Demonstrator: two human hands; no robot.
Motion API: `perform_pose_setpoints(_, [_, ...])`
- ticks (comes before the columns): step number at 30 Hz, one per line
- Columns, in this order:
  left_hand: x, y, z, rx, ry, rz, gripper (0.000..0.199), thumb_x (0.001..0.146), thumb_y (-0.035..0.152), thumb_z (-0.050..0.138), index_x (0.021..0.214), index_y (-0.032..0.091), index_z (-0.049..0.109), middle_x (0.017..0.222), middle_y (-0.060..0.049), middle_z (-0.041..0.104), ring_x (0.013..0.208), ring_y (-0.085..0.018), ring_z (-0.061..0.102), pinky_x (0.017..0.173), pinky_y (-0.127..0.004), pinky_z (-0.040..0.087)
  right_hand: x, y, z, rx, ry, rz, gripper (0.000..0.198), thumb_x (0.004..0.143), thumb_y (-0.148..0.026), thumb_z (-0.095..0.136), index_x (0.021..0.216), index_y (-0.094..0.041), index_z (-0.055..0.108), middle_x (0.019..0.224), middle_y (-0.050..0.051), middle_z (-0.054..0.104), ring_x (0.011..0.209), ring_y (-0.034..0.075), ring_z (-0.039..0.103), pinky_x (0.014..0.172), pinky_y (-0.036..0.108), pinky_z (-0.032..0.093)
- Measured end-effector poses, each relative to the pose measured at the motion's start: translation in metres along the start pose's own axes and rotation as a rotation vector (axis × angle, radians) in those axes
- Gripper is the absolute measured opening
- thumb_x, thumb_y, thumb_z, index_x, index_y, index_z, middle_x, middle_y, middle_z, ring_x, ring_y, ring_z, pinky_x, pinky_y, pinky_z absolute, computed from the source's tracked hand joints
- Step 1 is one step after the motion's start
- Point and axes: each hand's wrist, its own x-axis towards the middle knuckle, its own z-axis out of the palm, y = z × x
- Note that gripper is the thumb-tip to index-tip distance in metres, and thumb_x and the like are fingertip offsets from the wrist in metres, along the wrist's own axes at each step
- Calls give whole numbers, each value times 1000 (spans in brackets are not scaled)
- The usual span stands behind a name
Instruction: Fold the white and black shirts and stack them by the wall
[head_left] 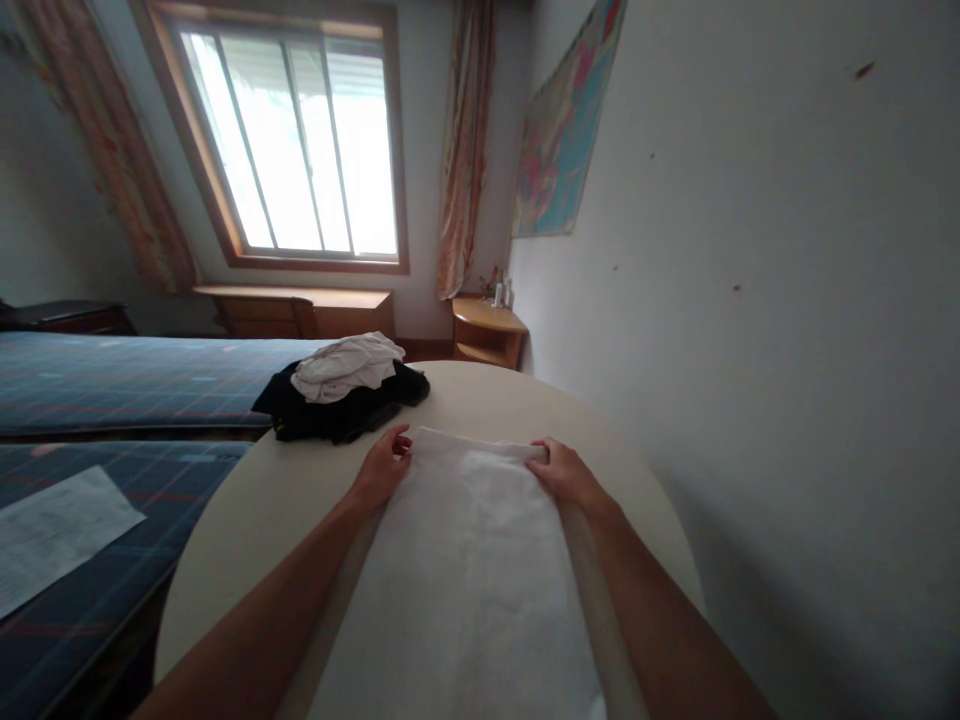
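One white cloth (472,560) extends lengthwise forward, right hand (566,472) pinching its far corner, left hand (384,467) half-open.

1 white cloth (472,570), plain. Lies flat, stretched out lengthwise on the round, cream surface (240,530). Far edge roughly straight, narrow band along it. Long sides fairly straight too. Light wrinkles, mostly smooth. Near end out of view from here; can't tell layer count.

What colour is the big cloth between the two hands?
The cloth is plain white, best seen in the head view.
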Motion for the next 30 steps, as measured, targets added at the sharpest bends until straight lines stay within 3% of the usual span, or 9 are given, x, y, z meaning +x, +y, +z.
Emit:
perform_pose_setpoints(5, [3,0,1,261,-69,12,39,84,30,58,119,13,61,91,-6,70,72,-17,64,72,-29,49,1,6,-5,83,-49,60,21,76,-33,67,82,-14,72,76,4,72,71,17,63,59,22,40])
perform_pose_setpoints(10, [9,0,1,347,-51,-53,34,80,22,64,114,19,63,93,-4,72,76,-16,64,73,-26,47,2,3,-9,170,-20,101,20,78,-29,66,90,-15,71,77,4,71,62,13,63,56,21,43])
perform_pose_setpoints(13, [12,6,2,144,-25,-166,30,75,16,68,105,19,62,85,-2,70,69,-14,63,62,-22,45,0,-6,-11,368,-72,231,25,83,-27,61,104,-14,63,84,5,71,51,11,62,48,20,46])
perform_pose_setpoints(17, [12,12,1,-209,-82,-380,37,74,18,72,108,16,57,81,-2,67,49,-9,56,46,-19,40,-5,-19,-13,654,-144,340,33,85,-31,63,113,-18,51,99,9,68,56,15,70,44,21,53])
perform_pose_setpoints(22, [10,13,-4,-341,-210,-502,28,71,23,79,89,14,59,73,-4,64,60,-18,68,51,-25,52,-6,-19,-15,786,-128,356,37,87,-29,62,117,-20,43,114,13,63,63,16,72,49,23,58])
perform_pose_setpoints(26, [12,16,-3,-420,-241,-510,27,71,23,80,82,16,56,78,-4,64,69,-19,71,63,-28,58,-1,-15,-12,841,-124,327,34,90,-28,60,118,-20,43,115,13,64,71,16,73,59,27,62])
perform_pose_setpoints(30, [15,22,3,-654,-168,-344,32,71,29,80,86,17,54,90,-3,65,80,-15,70,75,-27,56,11,-17,-11,945,86,193,29,90,-31,60,114,-21,46,112,9,65,83,17,72,84,35,61])
